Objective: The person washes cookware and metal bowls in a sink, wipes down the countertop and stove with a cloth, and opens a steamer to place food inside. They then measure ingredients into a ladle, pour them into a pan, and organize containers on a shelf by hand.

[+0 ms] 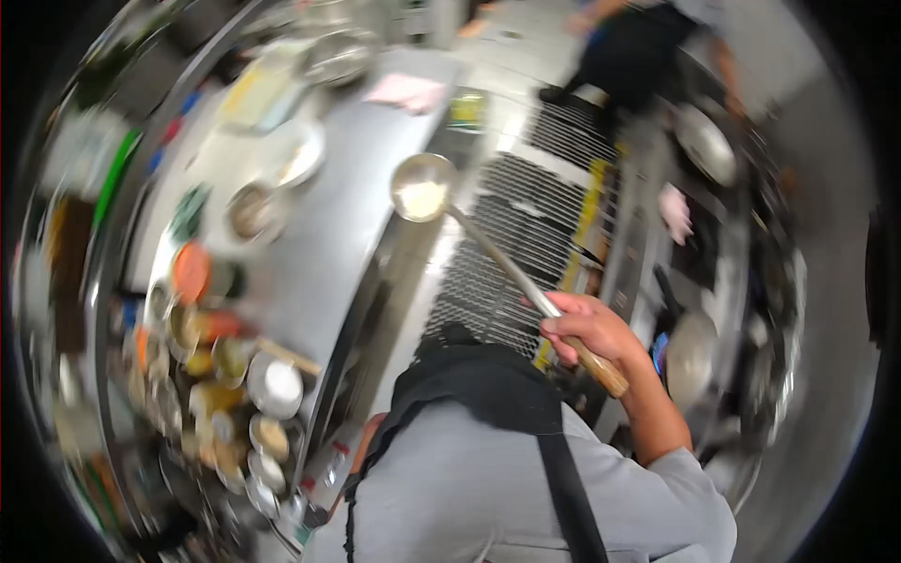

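My right hand [587,328] is wrapped around the long handle of a ladle [507,265], close to its wooden end. The ladle's round metal bowl reaches out over the edge of the steel counter [361,188] and the floor. Something pale shows in the bowl, but I cannot tell whether it is liquid or a reflection. Only a strip of my left arm shows beside the apron; my left hand is out of sight.
On the left counter are a white plate [302,152], a metal bowl [253,211], a pink cloth [406,92] and several seasoning containers [275,385]. To the right, a wok [691,361] sits beside a blue flame. A co-worker [638,52] stands ahead near another pan [706,143]. Slatted mats [511,235] cover the floor.
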Available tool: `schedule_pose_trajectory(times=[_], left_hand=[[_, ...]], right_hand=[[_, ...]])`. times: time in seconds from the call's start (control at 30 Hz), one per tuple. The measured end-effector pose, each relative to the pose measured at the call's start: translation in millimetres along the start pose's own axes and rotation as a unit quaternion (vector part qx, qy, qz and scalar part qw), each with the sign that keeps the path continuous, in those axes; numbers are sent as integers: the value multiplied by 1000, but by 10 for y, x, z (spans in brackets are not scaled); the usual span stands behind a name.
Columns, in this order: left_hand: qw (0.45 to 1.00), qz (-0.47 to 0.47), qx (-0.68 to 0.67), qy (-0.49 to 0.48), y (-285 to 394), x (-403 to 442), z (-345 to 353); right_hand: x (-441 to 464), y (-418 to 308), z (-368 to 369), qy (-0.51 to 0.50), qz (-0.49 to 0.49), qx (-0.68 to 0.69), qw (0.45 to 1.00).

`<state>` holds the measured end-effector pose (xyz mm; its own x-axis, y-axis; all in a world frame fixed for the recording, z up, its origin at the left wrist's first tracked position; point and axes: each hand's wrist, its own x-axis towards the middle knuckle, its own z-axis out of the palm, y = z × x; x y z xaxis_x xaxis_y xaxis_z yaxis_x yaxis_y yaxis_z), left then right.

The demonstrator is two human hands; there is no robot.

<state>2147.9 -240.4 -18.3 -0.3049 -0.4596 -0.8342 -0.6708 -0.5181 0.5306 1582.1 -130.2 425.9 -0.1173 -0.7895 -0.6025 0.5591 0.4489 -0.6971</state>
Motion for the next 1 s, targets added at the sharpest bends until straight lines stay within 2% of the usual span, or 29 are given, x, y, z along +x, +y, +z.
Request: schedule_pose_trajectory(times=[0.17, 0.27, 0.37, 0.4, 0.5, 0.57, 0.67, 0.73, 0.8, 0.9, 0.93, 1.0], left_hand=[[987, 72, 29, -142, 592, 1148, -125], [963, 86, -2, -254, 787, 1698, 12], [949, 111, 193, -224, 1368, 1574, 276], [950, 100, 195, -223, 1495, 1578, 365], [919, 175, 293, -199, 1761, 1644, 457], [914, 147, 267, -270, 1840, 1797, 405], [900, 125, 313, -276, 2067, 1921, 368], [891, 120, 344, -271, 2243, 1948, 383], [882, 114, 369, -269, 2404, 1955, 424], [874, 111, 393, -265, 2668, 1963, 600], [870, 111, 400, -265, 2753, 1962, 672], [866, 113, 410, -264, 2944, 1942, 837]], right_hand=[[-847, 364, -67, 168, -92, 66, 979], [-1318, 675, 54, 277, -158, 195, 927], [-1733, 1044, 83, 373, -220, 236, 870], [-1811, 1164, 113, 417, -241, 241, 843], [-2063, 1578, 74, 521, -262, 246, 775], [-2114, 1935, -58, 613, -226, 189, 733], [-2116, 2451, -324, 724, -120, 60, 677], [-2080, 2814, -529, 784, -45, -77, 614], [-1983, 2971, -625, 827, 21, -190, 528], [-1809, 2973, -700, 856, 85, -105, 498], [-1803, 2928, -714, 852, 79, -83, 511], [-1693, 3181, -934, 859, 44, -91, 502]])
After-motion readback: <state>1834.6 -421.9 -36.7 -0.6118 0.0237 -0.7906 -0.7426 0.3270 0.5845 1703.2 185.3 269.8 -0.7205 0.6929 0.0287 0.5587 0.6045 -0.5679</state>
